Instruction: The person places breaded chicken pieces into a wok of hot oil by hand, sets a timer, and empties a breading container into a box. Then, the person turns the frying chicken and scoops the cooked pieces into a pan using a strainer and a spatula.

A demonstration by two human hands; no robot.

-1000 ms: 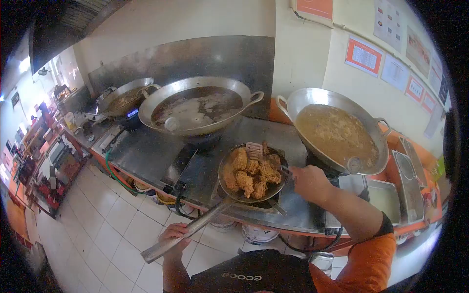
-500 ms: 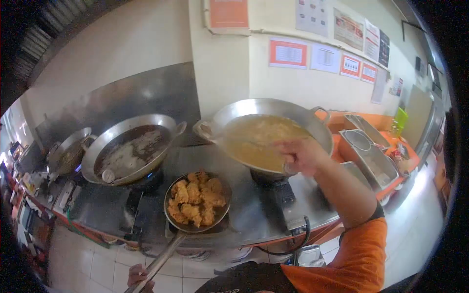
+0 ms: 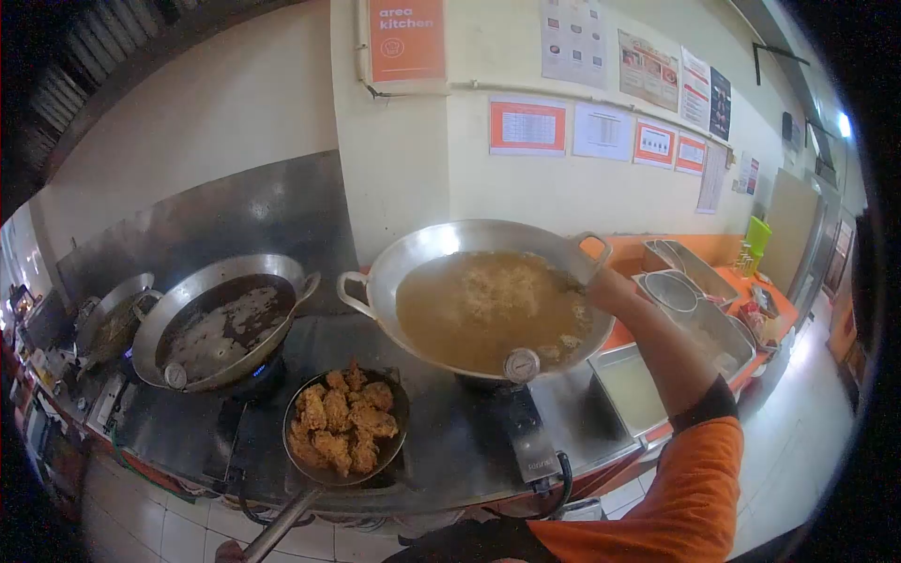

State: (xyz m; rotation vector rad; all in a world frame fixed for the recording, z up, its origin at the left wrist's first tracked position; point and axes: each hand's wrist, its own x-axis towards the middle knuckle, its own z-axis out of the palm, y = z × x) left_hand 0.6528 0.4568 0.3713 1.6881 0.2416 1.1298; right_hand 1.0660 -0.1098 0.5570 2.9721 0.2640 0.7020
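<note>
At the bottom left edge, my left hand (image 3: 230, 552) is closed on the handle of a long-handled round strainer (image 3: 298, 514). Several pieces of golden fried chicken (image 3: 345, 419) fill its bowl, which is over the steel stove top. My right hand (image 3: 612, 291) is closed at the right rim of a large two-handled wok (image 3: 385, 281) of yellowish, foaming oil (image 3: 450, 319). A dark thin shape shows beside its fingers over the oil; I cannot make out what it is. A round dial thermometer (image 3: 522, 366) sits at the wok's front rim.
To the left stands a second wok (image 3: 253, 266) of dark, foaming oil with its own thermometer (image 3: 175, 375); another wok (image 3: 136, 286) is farther left. Right of my arm are a steel tray of pale liquid (image 3: 631, 389), steel bins and a round sieve (image 3: 671, 291) on the orange counter.
My right hand has moved right, from over the oil to the wok's right rim. The view has tilted up slightly and swung right. My left hand still holds the strainer's handle.
</note>
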